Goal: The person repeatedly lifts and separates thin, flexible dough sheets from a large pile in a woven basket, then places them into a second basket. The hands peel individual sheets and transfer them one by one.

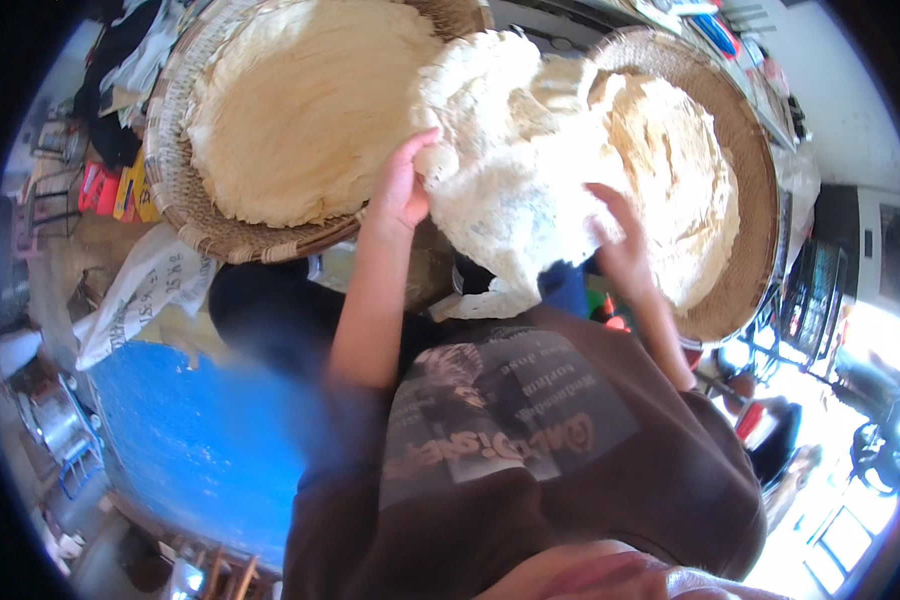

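Between my hands hangs a thin, pale, crumpled flatbread-like sheet, ragged at its lower edge and overexposed in places. My left hand pinches its left edge between thumb and fingers. At its right side is my right hand, blurred, with fingers bent and partly spread; whether they grip the sheet is unclear. A broad round stack of similar sheets lies in the woven basket at upper left. More sheets, folded and uneven, form a pile in the woven basket at the right.
A white woven sack with writing lies left of my knee, near a blue surface. Red and yellow packages stand beyond the left basket. A metal pot is at far left. A cluttered shelf edge runs behind the right basket.
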`<move>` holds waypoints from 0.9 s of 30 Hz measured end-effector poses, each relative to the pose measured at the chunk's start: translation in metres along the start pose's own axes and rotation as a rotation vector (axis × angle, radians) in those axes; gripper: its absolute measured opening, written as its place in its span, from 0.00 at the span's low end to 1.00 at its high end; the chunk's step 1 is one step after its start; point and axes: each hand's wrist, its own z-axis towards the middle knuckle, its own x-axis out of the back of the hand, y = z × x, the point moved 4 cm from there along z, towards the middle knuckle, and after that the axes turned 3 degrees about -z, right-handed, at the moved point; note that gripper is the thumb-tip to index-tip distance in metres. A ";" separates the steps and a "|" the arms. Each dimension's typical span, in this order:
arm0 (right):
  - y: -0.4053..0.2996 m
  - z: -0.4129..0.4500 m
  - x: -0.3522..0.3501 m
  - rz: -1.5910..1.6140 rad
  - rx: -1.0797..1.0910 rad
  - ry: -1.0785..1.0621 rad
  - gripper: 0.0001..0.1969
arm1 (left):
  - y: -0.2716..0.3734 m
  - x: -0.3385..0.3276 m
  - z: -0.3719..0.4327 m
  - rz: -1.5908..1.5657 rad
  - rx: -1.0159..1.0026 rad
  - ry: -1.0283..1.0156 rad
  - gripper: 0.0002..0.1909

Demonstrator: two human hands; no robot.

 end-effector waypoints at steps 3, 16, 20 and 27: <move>-0.067 -0.024 -0.045 -0.271 0.247 -0.052 0.32 | 0.001 -0.016 -0.001 -0.034 0.042 0.083 0.21; -0.068 -0.004 0.063 -0.185 0.071 0.093 0.05 | 0.015 -0.046 0.007 0.484 -0.446 0.038 0.29; -0.077 0.000 0.144 -0.315 0.175 0.181 0.08 | 0.027 -0.112 0.016 1.446 -1.016 -0.013 0.45; -0.064 0.009 0.332 -0.258 0.223 0.456 0.07 | 0.062 -0.268 0.025 1.870 -0.810 -0.286 0.16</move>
